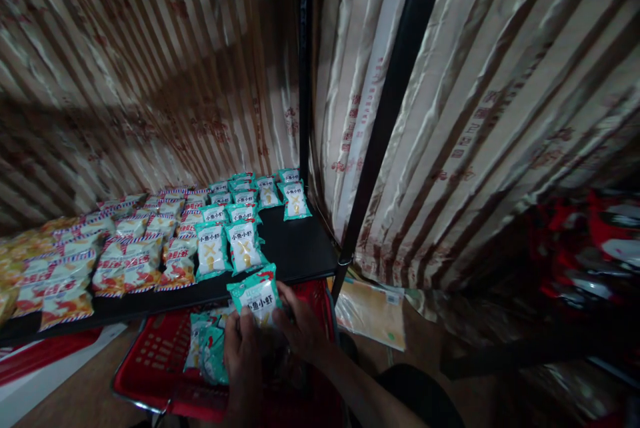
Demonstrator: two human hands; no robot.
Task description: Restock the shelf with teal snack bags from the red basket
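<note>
Both hands [270, 328] meet ahead — fingers curled (thumbs uppermost) — forearms reaching forward.

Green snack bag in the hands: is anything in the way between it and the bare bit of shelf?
Nothing visible blocks it. The left hand and right hand hold the green snack bag; the other green bags sit beside and behind the black shelf's bare patch.

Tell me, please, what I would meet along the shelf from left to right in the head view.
Yellow snack bags, red-and-white snack bags, teal snack bags, slanted black post.
</note>
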